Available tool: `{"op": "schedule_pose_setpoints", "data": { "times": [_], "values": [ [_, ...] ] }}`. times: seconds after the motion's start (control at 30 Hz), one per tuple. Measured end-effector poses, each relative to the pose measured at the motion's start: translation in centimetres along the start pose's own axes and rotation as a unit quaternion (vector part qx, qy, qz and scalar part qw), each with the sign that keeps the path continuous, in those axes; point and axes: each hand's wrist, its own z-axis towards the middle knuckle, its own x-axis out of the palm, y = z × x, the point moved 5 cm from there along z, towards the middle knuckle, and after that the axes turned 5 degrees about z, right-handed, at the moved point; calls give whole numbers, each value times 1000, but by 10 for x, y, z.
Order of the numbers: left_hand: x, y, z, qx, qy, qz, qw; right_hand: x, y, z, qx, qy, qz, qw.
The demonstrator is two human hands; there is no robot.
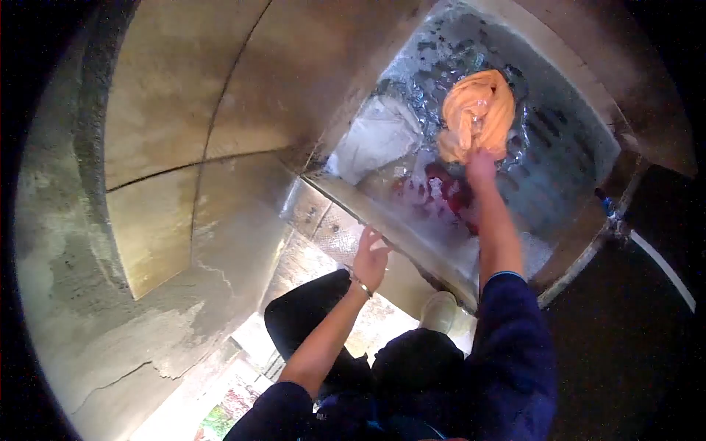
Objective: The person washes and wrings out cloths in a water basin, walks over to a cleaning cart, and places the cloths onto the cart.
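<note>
An orange cloth (491, 110) lies bunched and wet over the water in a stone wash basin (555, 62). My right hand (482, 165) is closed on its near end, with the arm stretched across the basin. My left hand (371, 259) hangs by the basin's near ledge, its fingers apart and nothing in them; whether a fingertip touches the ledge I cannot tell. Left of the orange cloth is a pale, whitish cloth (379, 136) in the water. Something dark red (448, 192) lies under the suds beside my right forearm.
A tiled wall (243, 95) rises on the left, cracked plaster below it. The basin's near wall (401, 234) stands between my body and the water. A blue-ended fitting (604, 202) with a pale hose (662, 268) is at the right corner. My knees are below.
</note>
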Motion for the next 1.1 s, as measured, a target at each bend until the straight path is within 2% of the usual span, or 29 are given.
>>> {"op": "schedule_pose_setpoints", "data": {
  "times": [0.03,0.07,0.13,0.2,0.23,0.27,0.3,0.33,0.4,0.43,0.47,0.5,0.57,0.6,0.63,0.7,0.73,0.77,0.8,0.83,0.87,0.9,0.93,1.0,1.03,1.07,1.1],
  "values": [
    [0,-4,-2,4,-1,6,1000,0,12,-4,47,-58,209,975],
    [2,-4,-5,-7,5,-15,1000,9,32,-13,-144,76,74,984],
    [6,-4,-2,1,13,-23,1000,-4,41,-42,-126,142,324,927],
    [8,-9,8,10,-2,0,1000,-43,-6,-73,-119,-22,512,850],
    [12,-7,14,7,5,-4,1000,-23,-66,-65,-2,-66,534,843],
    [14,-4,23,10,0,-1,1000,25,-152,-47,110,-145,506,843],
    [15,-1,33,12,-6,2,1000,69,-240,-38,155,-166,491,841],
    [17,-1,46,11,-2,0,1000,20,-250,-81,292,-146,254,911],
    [22,-2,64,46,-22,86,995,19,-304,-119,357,-203,132,902],
    [23,4,73,35,-27,95,994,9,-302,-126,364,-204,131,899],
    [26,9,81,35,-21,98,994,-7,-291,-131,227,-300,252,892],
    [24,19,84,4,-44,65,997,-20,-272,-144,84,-380,364,846],
    [22,25,85,-75,-68,-1,995,-19,-241,-145,138,-356,374,845],
    [22,23,88,-69,-69,3,995,-18,-234,-132,176,-334,382,844],
    [25,26,91,-90,-43,1,995,10,-229,-106,154,-283,472,821],
    [48,17,84,-155,9,-41,987,66,-196,-85,92,-237,463,849],
    [65,1,84,-151,17,-47,987,19,-123,-119,-91,-202,602,767],
    [83,-6,84,-233,55,-61,969,50,-108,-119,26,-238,403,883],
    [97,-13,78,-319,90,-69,941,10,-55,-150,-103,-227,297,922],
    [110,-35,73,-320,136,-137,927,-18,-22,-177,-155,-269,294,904],
    [120,-51,71,-321,179,-204,907,-28,1,-191,-169,-217,327,904],
    [142,-48,77,-346,298,-434,777,-40,26,-214,-205,-253,330,886],
    [140,-49,82,-349,297,-433,777,-55,46,-231,-243,-265,343,868],
    [133,-72,81,-325,351,-502,721,-81,82,-258,-321,-255,380,830],
    [120,-112,76,-212,368,-483,766,-74,91,-260,-320,-249,384,830],
    [119,-95,80,-215,362,-483,767,-64,101,-259,-332,-256,364,832],
    [120,-64,92,-198,348,-437,805,-58,109,-258,-344,-263,343,834]
  ]
}}
